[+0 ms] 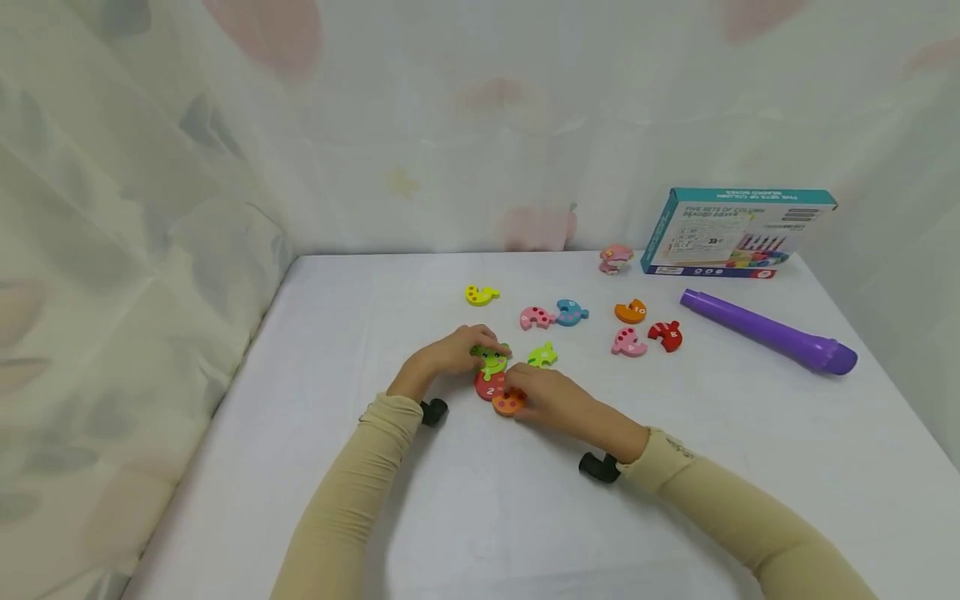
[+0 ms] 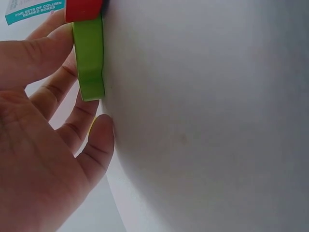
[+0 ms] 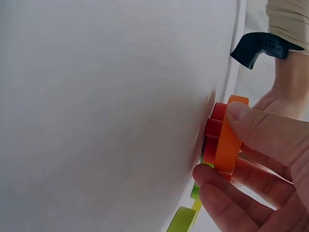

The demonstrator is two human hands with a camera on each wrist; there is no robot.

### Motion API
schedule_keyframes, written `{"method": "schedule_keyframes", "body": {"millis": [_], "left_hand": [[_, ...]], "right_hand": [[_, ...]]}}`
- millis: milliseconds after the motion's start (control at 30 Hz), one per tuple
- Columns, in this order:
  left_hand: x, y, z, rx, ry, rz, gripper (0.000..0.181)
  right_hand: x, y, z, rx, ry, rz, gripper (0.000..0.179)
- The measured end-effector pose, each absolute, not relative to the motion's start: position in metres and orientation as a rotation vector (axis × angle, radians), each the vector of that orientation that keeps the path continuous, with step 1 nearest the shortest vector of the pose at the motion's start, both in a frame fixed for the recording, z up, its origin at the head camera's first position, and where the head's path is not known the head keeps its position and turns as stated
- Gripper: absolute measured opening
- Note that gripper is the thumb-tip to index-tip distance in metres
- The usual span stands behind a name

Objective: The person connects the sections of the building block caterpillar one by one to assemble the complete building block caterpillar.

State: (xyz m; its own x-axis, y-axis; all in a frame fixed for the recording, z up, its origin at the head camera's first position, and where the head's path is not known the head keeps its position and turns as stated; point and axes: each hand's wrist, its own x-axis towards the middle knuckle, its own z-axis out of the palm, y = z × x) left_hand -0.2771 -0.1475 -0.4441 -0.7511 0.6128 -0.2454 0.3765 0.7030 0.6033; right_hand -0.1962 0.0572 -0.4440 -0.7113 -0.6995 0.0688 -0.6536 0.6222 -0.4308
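Broadly, from the head: a wide stretch of white table [image 1: 322,333] out to the left edge, another strip toward the right edge, far edge meeting the curtain [image 1: 420,167]. Pale cloth with faded pink and grey shapes, behind and at both sides. Around mid-table, left hand [image 1: 457,352] pinching the green smiling piece [image 1: 489,364], at the upper edge of the red piece marked 2 [image 1: 487,388]; right hand [image 1: 553,400] gripping the orange spotted piece [image 1: 507,406], at that red one's lower right. Just beyond the right knuckles, in the way of a straight push forward, light green piece [image 1: 542,356]. Farther off, yellow piece [image 1: 480,300], then pink piece [image 1: 528,316] beside blue piece [image 1: 571,317]; rightward, orange piece marked 10 [image 1: 632,312], second pink piece [image 1: 627,348], striped red piece [image 1: 669,337]. Toward the back right, pink figure [image 1: 615,260], teal-edged box [image 1: 712,237] and purple microphone-shaped stick [image 1: 765,329].

From the left wrist: white surface filling the right side; thumb and fingers about the green piece, red meeting its top, box corner at upper left.

From the right wrist: white surface leftward; orange piece edge-on between thumb and fingers, before the red; contact impossible to tell. At upper right, tan sleeve [image 3: 289,17] and dark mount [image 3: 263,47].
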Motion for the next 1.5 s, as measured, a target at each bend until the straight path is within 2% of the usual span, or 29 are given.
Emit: {"method": "schedule_keyframes", "body": {"millis": [567, 800, 1100, 1500], "left_hand": [[-0.279, -0.148, -0.448, 0.762, 2.471, 0.774, 0.047], [-0.277, -0.147, -0.446, 0.751, 2.465, 0.786, 0.046], [-0.279, -0.146, -0.45, 0.756, 2.47, 0.802, 0.045], [-0.28, -0.147, -0.452, 0.744, 2.479, 0.794, 0.045]], "right_hand": [[-0.197, 0.06, -0.447, -1.147, 2.829, -0.457, 0.036], [-0.206, 0.073, -0.434, -0.988, 2.824, -0.484, 0.032], [-0.232, 0.09, -0.418, -0.801, 2.897, -0.593, 0.035], [-0.261, 0.127, -0.42, -0.54, 2.983, -0.783, 0.036]]}}
